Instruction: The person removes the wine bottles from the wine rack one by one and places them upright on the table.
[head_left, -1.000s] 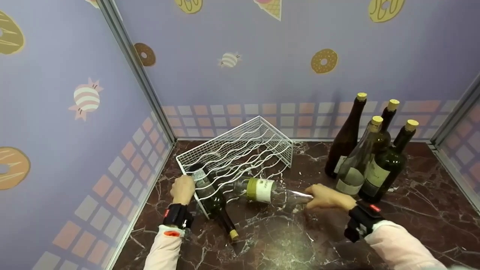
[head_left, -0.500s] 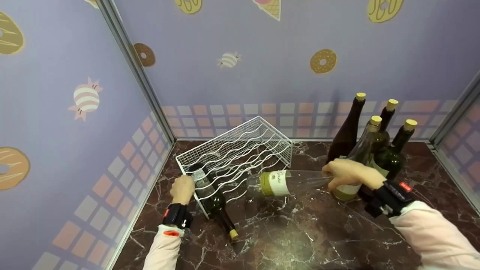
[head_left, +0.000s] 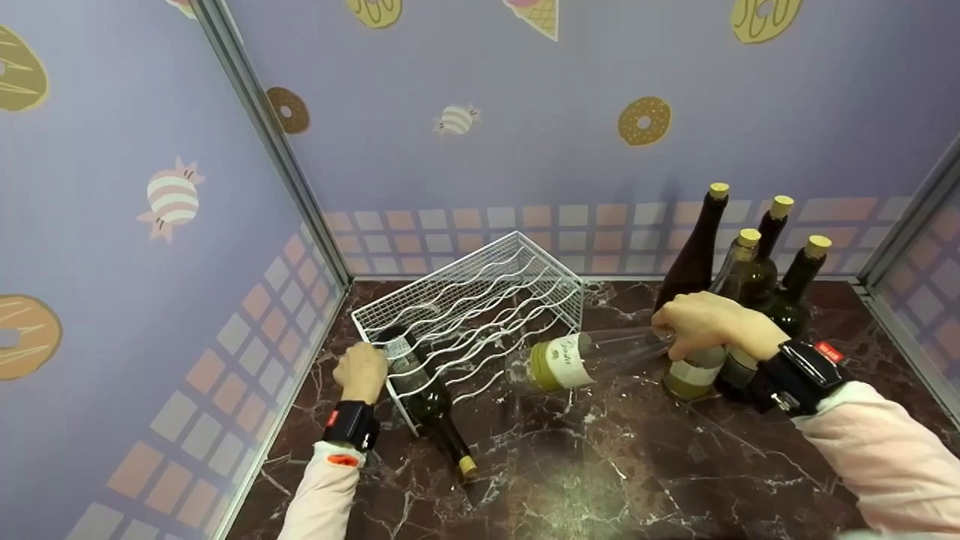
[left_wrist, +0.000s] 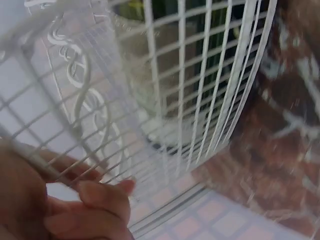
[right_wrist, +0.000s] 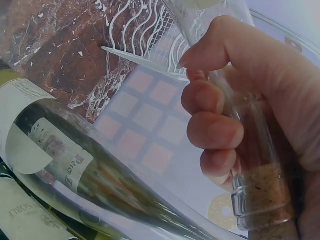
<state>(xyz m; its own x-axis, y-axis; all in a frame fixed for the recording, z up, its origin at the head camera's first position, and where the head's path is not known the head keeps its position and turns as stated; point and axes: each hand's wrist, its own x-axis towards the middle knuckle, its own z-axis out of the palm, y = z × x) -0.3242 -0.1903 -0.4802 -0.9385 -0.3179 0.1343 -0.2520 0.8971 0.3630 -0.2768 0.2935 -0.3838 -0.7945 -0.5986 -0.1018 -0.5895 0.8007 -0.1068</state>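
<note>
My right hand (head_left: 709, 322) grips a clear glass wine bottle (head_left: 568, 361) round its neck, near the cork (right_wrist: 268, 190). The bottle lies nearly level, its base toward a white wire wine rack (head_left: 469, 300). At the rack's left end is my left hand (head_left: 361, 371); in the left wrist view its fingers (left_wrist: 102, 197) hold the wire mesh. A dark green wine bottle (head_left: 431, 405) lies in the rack, its corked neck sticking out toward the front.
Several corked bottles stand at the right: a tall brown bottle (head_left: 694, 251), a clear bottle (head_left: 694, 375) behind my right hand, and a dark green bottle (head_left: 801, 281) among them. Patterned walls (head_left: 480, 165) bound the dark marbled table (head_left: 555, 480) at the back and sides.
The right hand has moved right and back, drawing the clear bottle away from the rack's front edge and up. Its neck end has tilted up slightly. The left hand has hardly moved.
</note>
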